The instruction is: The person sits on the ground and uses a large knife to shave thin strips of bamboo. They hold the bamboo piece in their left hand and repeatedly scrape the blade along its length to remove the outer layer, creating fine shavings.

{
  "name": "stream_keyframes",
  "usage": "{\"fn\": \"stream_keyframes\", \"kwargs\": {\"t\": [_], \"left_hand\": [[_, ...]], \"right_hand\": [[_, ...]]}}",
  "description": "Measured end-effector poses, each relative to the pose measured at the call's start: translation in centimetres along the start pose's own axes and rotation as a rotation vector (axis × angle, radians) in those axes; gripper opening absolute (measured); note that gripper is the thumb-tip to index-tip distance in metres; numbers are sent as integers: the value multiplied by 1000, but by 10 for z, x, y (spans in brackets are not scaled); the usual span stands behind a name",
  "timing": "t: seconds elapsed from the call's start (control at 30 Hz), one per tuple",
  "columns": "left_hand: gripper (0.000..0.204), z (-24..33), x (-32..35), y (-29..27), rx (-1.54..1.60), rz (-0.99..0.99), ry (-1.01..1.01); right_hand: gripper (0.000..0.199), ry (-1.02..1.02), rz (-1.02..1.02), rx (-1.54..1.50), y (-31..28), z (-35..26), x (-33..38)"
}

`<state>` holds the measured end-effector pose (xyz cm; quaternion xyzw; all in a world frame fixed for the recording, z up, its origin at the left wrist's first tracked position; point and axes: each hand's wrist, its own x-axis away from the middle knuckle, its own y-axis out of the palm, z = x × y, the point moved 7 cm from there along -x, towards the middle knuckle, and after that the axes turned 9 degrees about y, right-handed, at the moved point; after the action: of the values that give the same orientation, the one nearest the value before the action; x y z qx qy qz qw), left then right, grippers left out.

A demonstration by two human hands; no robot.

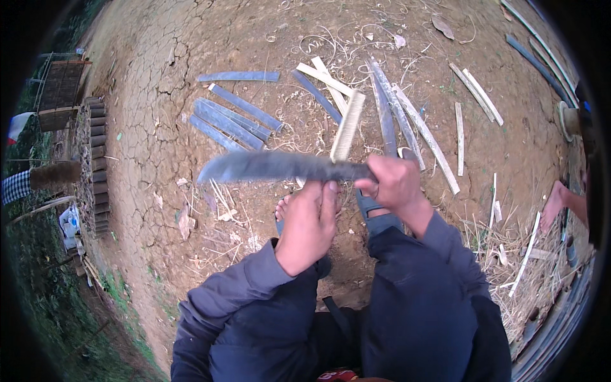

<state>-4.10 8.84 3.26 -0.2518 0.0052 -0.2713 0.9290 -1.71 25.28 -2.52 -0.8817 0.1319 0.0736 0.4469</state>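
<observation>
A broad, dark-bladed machete (267, 167) lies crosswise in front of me, its curved tip pointing left. My right hand (398, 184) is wrapped round its handle. Just below the blade, my left hand (309, 219) is closed, thumb upward, on a pale bamboo strip (347, 127). The strip slants away from me past the far side of the blade; its near end is hidden by the blade and my fingers. Blade and strip cross close to my left thumb, and whether they touch I cannot tell.
Dark bamboo slats (232, 121) lie on the cracked soil ahead, left of centre. Long split strips (426, 137) are spread to the right, with curled shavings (331, 41) beyond. Another person's foot (552, 204) is at the right edge. Stacked logs (98, 165) line the left.
</observation>
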Motion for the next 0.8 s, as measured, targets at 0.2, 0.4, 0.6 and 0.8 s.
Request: {"fn": "stream_keyframes", "kwargs": {"t": [0.2,0.4,0.6,0.8], "left_hand": [[22,-10,13,-13,394,-116,-349],[24,-15,0,15,736,-126,-417],[30,-34,0,7,369,-84,-322],[26,-14,7,2,214,-65,-233]], "right_hand": [[49,686,67,-233,-41,161,-1],[50,285,-64,-275,-34,34,-1],[50,46,-197,-89,-18,-35,7],[46,79,-178,-119,-4,-8,4]]}}
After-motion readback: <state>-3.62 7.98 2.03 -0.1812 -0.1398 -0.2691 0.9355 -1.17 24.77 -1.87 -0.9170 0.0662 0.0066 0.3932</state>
